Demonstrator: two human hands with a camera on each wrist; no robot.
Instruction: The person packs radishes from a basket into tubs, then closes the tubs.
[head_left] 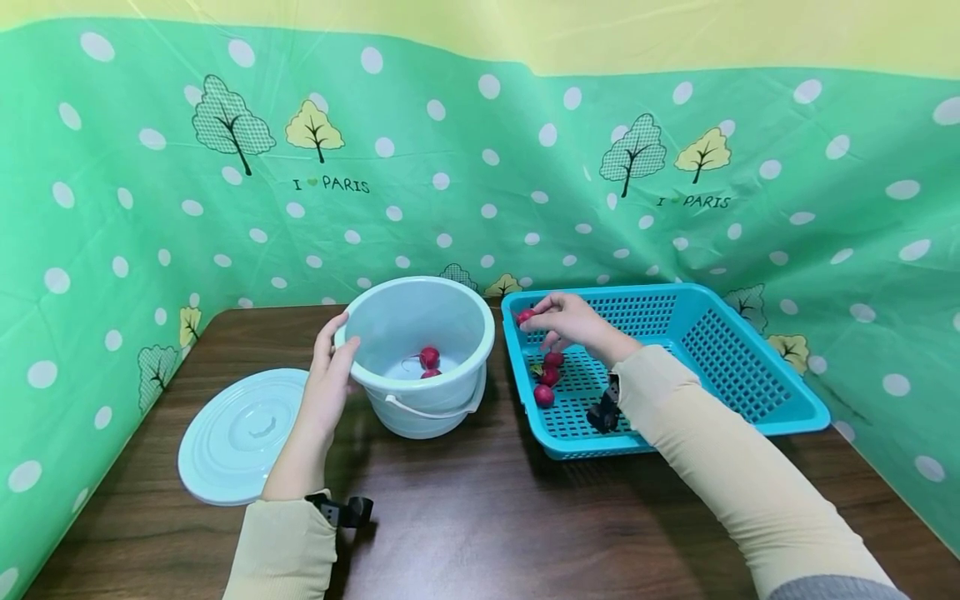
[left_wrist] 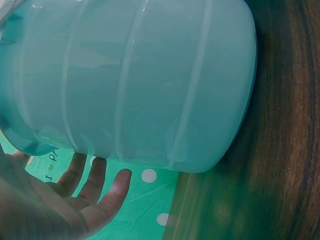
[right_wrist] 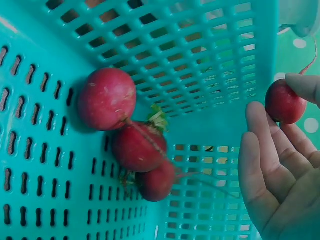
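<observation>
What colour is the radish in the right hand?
The held radish is deep red; it shows best in the right wrist view.
</observation>
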